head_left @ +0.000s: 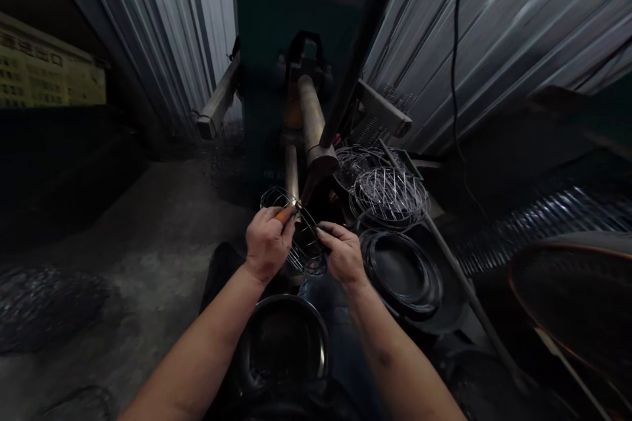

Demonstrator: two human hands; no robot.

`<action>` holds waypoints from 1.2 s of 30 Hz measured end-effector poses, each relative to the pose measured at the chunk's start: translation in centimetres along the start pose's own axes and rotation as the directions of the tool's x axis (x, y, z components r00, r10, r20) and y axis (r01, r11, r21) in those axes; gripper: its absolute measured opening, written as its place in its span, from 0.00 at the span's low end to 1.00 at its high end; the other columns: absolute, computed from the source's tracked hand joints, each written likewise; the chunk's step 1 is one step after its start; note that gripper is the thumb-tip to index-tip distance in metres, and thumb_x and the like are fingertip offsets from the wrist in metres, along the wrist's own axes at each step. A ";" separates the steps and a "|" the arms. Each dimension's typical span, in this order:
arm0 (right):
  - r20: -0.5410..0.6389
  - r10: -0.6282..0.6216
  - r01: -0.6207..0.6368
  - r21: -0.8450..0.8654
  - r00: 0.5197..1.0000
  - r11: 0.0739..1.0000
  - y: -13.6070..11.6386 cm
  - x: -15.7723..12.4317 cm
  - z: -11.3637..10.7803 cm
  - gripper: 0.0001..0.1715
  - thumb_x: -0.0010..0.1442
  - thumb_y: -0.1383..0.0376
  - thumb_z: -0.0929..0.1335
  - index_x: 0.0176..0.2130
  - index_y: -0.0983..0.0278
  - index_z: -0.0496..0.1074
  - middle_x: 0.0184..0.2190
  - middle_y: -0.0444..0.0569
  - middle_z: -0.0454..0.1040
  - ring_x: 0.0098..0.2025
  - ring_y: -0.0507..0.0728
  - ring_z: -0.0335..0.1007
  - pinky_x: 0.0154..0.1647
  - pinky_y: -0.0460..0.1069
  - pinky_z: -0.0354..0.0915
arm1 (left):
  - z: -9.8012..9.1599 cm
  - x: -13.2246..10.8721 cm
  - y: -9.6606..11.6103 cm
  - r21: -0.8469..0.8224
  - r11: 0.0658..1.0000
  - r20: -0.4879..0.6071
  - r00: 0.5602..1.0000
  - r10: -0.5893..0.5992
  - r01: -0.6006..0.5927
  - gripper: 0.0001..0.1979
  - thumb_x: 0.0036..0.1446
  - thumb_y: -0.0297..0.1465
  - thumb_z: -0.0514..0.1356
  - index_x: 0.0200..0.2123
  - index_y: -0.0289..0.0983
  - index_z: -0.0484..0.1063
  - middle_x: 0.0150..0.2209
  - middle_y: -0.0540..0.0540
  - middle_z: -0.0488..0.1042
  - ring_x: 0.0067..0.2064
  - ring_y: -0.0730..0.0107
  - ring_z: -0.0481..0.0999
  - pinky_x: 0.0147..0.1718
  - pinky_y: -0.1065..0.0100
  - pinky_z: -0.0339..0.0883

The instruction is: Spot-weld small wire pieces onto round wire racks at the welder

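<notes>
Both my hands hold a round wire frame up against the tip of a green welding machine. My left hand is closed on the frame's left side, fingers pinched near the electrode arm. On the frame's right side my right hand is closed, pinching a wire. The frame's lower part hangs between my wrists.
Finished wire frames are stacked right of the machine. Dark wire rings lie beside my right hand. A round black bowl sits between my forearms. Corrugated metal walls stand behind. Concrete floor spreads left.
</notes>
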State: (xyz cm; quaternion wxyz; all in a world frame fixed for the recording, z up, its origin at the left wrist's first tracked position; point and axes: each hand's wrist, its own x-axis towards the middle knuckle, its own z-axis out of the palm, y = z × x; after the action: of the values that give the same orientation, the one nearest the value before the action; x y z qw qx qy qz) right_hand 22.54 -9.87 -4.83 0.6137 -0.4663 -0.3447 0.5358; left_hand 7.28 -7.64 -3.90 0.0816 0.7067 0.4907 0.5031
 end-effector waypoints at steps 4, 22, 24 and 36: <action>-0.033 -0.005 0.006 0.026 0.999 1.000 -0.1 -0.3 0.3 0.11 0.39 0.62 0.76 0.28 0.63 0.80 0.24 0.45 0.76 0.27 0.53 0.68 0.33 0.49 0.65 | 0.2 -0.5 -0.4 -0.004 0.998 0.036 0.997 0.065 -0.065 0.11 0.61 0.34 0.57 0.40 0.38 0.79 0.36 0.42 0.77 0.38 0.62 0.73 0.41 0.62 0.65; -0.070 -0.117 0.103 -0.181 0.991 0.978 1.4 -1.2 0.9 0.11 0.47 0.58 0.73 0.30 0.62 0.79 0.25 0.44 0.74 0.28 0.54 0.65 0.32 0.49 0.63 | 0.9 -0.6 -0.8 0.004 1.000 -0.039 0.999 -0.004 0.004 0.12 0.60 0.35 0.56 0.36 0.38 0.79 0.33 0.41 0.75 0.36 0.62 0.72 0.40 0.61 0.65; -0.068 -0.088 0.078 -0.140 0.994 0.987 1.2 -1.0 0.9 0.10 0.46 0.59 0.74 0.29 0.63 0.78 0.23 0.44 0.72 0.27 0.53 0.64 0.30 0.48 0.63 | 0.7 -0.6 -0.8 -0.068 0.997 -0.026 0.999 -0.037 0.035 0.11 0.60 0.35 0.58 0.38 0.39 0.80 0.35 0.41 0.76 0.37 0.61 0.73 0.41 0.62 0.66; -0.091 -0.019 0.023 0.040 0.996 0.999 0.1 0.5 1.4 0.11 0.38 0.62 0.76 0.25 0.64 0.78 0.20 0.43 0.72 0.24 0.51 0.64 0.29 0.48 0.63 | 0.9 0.0 -0.6 -0.065 0.994 -0.059 0.994 -0.088 0.085 0.12 0.60 0.35 0.57 0.37 0.38 0.80 0.34 0.40 0.76 0.36 0.61 0.73 0.43 0.61 0.66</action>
State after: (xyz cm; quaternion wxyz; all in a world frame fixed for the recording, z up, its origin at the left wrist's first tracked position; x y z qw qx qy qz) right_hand 21.25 -9.12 -4.53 0.6438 -0.4739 -0.3101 0.5146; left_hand 7.61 -7.03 -4.66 0.1102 0.6661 0.5072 0.5357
